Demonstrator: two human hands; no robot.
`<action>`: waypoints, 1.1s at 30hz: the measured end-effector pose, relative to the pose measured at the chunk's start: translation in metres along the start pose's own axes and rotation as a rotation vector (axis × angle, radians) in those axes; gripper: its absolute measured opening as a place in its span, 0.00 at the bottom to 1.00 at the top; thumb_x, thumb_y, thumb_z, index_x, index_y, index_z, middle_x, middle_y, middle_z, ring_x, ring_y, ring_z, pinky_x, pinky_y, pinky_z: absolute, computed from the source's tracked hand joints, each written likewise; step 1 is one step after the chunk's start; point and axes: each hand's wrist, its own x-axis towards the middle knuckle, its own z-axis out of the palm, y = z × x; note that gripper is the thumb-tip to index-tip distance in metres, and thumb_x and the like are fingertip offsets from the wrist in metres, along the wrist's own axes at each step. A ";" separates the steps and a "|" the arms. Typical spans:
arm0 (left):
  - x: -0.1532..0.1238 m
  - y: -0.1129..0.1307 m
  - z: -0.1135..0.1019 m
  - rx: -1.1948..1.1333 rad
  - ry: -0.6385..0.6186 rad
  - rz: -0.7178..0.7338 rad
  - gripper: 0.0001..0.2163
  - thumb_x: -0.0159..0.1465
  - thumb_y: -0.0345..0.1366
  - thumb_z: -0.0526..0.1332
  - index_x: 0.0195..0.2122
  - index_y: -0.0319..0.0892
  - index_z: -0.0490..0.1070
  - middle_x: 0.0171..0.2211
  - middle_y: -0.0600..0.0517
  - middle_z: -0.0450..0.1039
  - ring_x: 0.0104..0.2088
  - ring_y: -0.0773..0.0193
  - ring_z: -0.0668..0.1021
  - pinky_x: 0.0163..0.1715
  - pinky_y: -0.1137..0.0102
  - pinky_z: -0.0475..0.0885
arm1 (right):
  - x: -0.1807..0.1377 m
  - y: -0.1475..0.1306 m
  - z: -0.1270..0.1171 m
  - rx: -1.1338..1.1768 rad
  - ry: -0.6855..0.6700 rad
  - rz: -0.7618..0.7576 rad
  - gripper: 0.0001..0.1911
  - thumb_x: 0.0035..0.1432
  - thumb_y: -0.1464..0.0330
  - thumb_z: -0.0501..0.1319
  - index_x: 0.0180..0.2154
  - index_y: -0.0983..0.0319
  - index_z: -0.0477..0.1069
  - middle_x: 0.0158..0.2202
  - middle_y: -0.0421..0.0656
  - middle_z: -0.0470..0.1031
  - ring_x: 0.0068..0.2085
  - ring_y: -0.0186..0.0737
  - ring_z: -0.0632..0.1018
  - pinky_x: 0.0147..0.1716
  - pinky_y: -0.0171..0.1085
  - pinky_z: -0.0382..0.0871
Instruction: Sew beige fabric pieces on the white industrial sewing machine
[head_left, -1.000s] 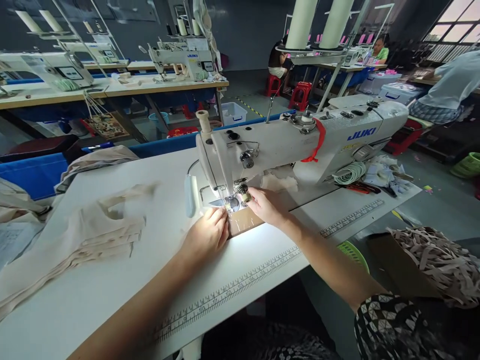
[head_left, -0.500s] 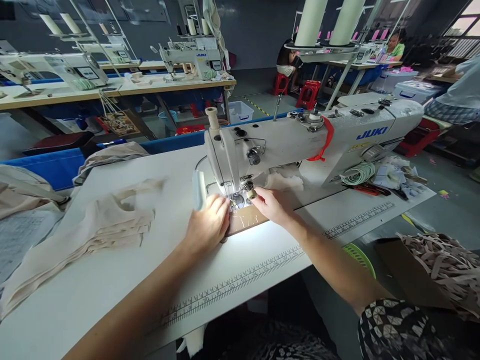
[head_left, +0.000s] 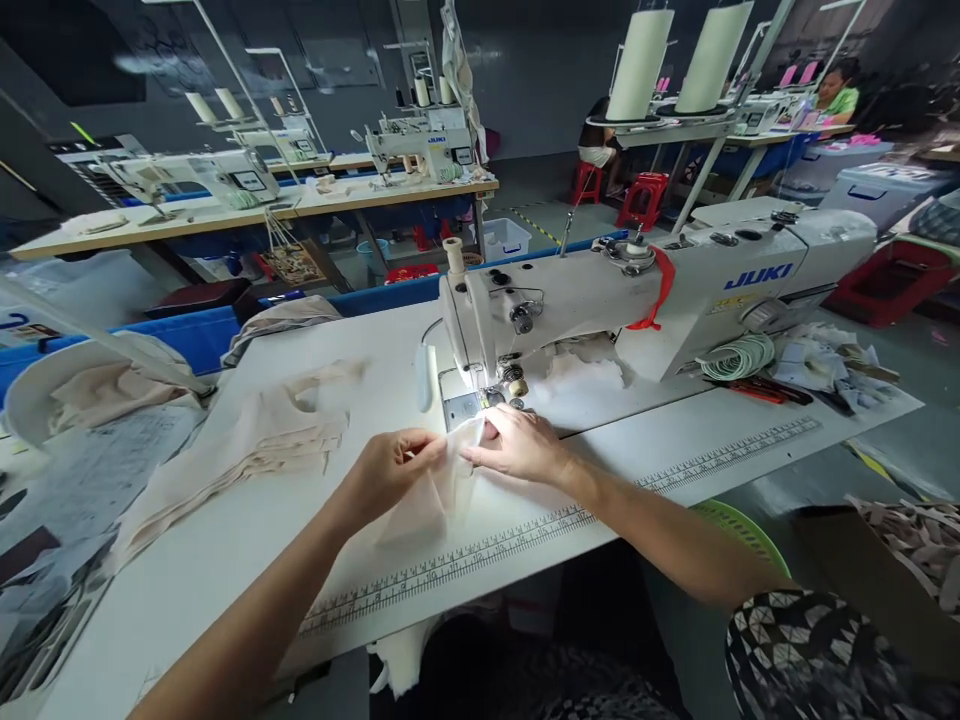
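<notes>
A sheer pale beige piece of fabric [head_left: 439, 495] hangs over the near side of the white table, just in front of the sewing machine [head_left: 570, 300]. My left hand [head_left: 394, 465] pinches its upper left edge between thumb and fingers. Close beside it, my right hand [head_left: 525, 445] has fingers closed on the fabric's top edge, right by the presser foot [head_left: 491, 397]. The lit needle plate [head_left: 459, 408] shows behind the fabric; the needle tip is too small to make out.
Stacked beige fabric pieces [head_left: 255, 450] lie on the left of the table. Scissors with orange handles [head_left: 765, 390], coiled pale green cord [head_left: 739, 358] and scraps sit by the machine's right end. A ruler strip [head_left: 480, 555] runs along the front edge. A green basket [head_left: 739, 530] stands below.
My right hand has left the small knob beside the needle and now grips fabric. My left hand has come off the machine bed toward me, pinching the fabric. The view has shifted left.
</notes>
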 end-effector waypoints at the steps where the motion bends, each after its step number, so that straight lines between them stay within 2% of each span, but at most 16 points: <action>1: -0.007 0.003 0.001 -0.039 0.019 -0.012 0.22 0.61 0.56 0.56 0.28 0.42 0.75 0.24 0.54 0.70 0.25 0.63 0.69 0.25 0.71 0.61 | 0.001 -0.001 0.001 -0.003 0.006 -0.004 0.14 0.60 0.62 0.69 0.30 0.60 0.68 0.34 0.39 0.74 0.34 0.37 0.73 0.34 0.36 0.62; 5: -0.024 -0.004 -0.001 -0.219 0.114 -0.128 0.23 0.60 0.60 0.58 0.31 0.42 0.74 0.25 0.53 0.72 0.25 0.64 0.70 0.25 0.71 0.63 | 0.002 0.002 0.004 0.075 0.004 -0.058 0.07 0.64 0.75 0.60 0.33 0.60 0.70 0.30 0.36 0.75 0.33 0.34 0.75 0.35 0.34 0.64; 7: -0.028 -0.014 -0.007 -0.299 0.128 -0.212 0.25 0.58 0.62 0.58 0.35 0.42 0.72 0.25 0.53 0.72 0.24 0.63 0.70 0.25 0.71 0.64 | 0.002 0.006 0.005 0.154 0.005 -0.082 0.07 0.63 0.76 0.59 0.34 0.60 0.72 0.30 0.36 0.76 0.32 0.34 0.76 0.35 0.33 0.66; 9: -0.030 -0.024 -0.012 -0.267 0.158 -0.240 0.23 0.58 0.60 0.59 0.37 0.43 0.71 0.24 0.54 0.72 0.24 0.62 0.71 0.25 0.70 0.64 | 0.000 0.011 0.008 0.163 0.051 -0.120 0.08 0.62 0.76 0.57 0.36 0.60 0.73 0.32 0.36 0.78 0.33 0.35 0.77 0.35 0.33 0.68; 12: -0.033 -0.037 -0.014 -0.030 0.215 -0.205 0.16 0.61 0.53 0.57 0.33 0.44 0.70 0.21 0.56 0.68 0.24 0.61 0.71 0.26 0.70 0.63 | 0.000 0.014 0.015 0.067 0.156 -0.192 0.10 0.61 0.77 0.55 0.35 0.60 0.73 0.34 0.41 0.77 0.34 0.39 0.77 0.36 0.37 0.68; 14: -0.035 -0.047 -0.014 0.186 0.238 -0.212 0.12 0.64 0.46 0.55 0.31 0.45 0.69 0.21 0.56 0.68 0.25 0.60 0.73 0.27 0.69 0.62 | 0.000 0.016 0.020 0.032 0.180 -0.245 0.10 0.62 0.75 0.54 0.34 0.60 0.72 0.34 0.44 0.77 0.36 0.43 0.76 0.38 0.40 0.69; 17: -0.036 -0.065 -0.023 0.507 0.285 -0.184 0.07 0.67 0.39 0.56 0.35 0.45 0.71 0.27 0.54 0.74 0.31 0.58 0.77 0.29 0.68 0.66 | -0.001 0.020 0.021 -0.005 0.176 -0.293 0.12 0.66 0.70 0.51 0.34 0.58 0.72 0.35 0.44 0.76 0.37 0.44 0.76 0.38 0.42 0.69; 21: -0.029 -0.093 -0.057 0.793 0.499 0.085 0.09 0.68 0.34 0.56 0.45 0.44 0.75 0.39 0.46 0.78 0.42 0.52 0.78 0.37 0.63 0.74 | -0.003 0.030 0.012 0.003 0.163 -0.244 0.12 0.68 0.67 0.51 0.35 0.57 0.72 0.36 0.47 0.77 0.36 0.46 0.76 0.35 0.44 0.68; 22: -0.025 -0.100 -0.067 0.859 0.536 0.115 0.10 0.67 0.33 0.56 0.45 0.43 0.75 0.41 0.44 0.78 0.44 0.50 0.78 0.38 0.61 0.75 | -0.004 0.032 0.010 0.012 0.160 -0.229 0.12 0.67 0.67 0.51 0.35 0.56 0.71 0.36 0.48 0.77 0.36 0.47 0.76 0.35 0.45 0.68; 24: -0.014 -0.110 -0.081 0.945 0.526 0.107 0.12 0.65 0.30 0.56 0.44 0.43 0.77 0.44 0.42 0.78 0.46 0.48 0.77 0.38 0.59 0.75 | -0.004 0.035 0.007 0.041 0.148 -0.194 0.11 0.66 0.67 0.52 0.33 0.56 0.71 0.34 0.49 0.76 0.34 0.48 0.76 0.34 0.46 0.68; 27: 0.000 -0.116 -0.088 0.912 0.465 0.038 0.11 0.65 0.30 0.54 0.37 0.44 0.78 0.42 0.42 0.79 0.45 0.48 0.78 0.41 0.57 0.75 | -0.004 0.037 0.003 0.087 0.154 -0.137 0.10 0.64 0.67 0.52 0.34 0.54 0.71 0.32 0.49 0.77 0.32 0.50 0.76 0.32 0.48 0.66; 30: 0.004 -0.117 -0.090 0.629 0.574 -0.034 0.10 0.65 0.36 0.55 0.31 0.43 0.75 0.39 0.42 0.79 0.45 0.48 0.78 0.45 0.57 0.73 | -0.005 0.041 -0.005 0.090 0.165 -0.131 0.10 0.63 0.68 0.53 0.34 0.54 0.72 0.32 0.50 0.77 0.33 0.51 0.77 0.33 0.48 0.66; 33: -0.004 -0.116 -0.097 0.365 0.670 -0.090 0.14 0.65 0.43 0.54 0.33 0.41 0.74 0.37 0.46 0.79 0.41 0.51 0.80 0.43 0.62 0.72 | -0.007 0.045 -0.012 0.091 0.135 -0.170 0.10 0.63 0.69 0.53 0.34 0.54 0.72 0.29 0.51 0.75 0.32 0.50 0.77 0.36 0.49 0.67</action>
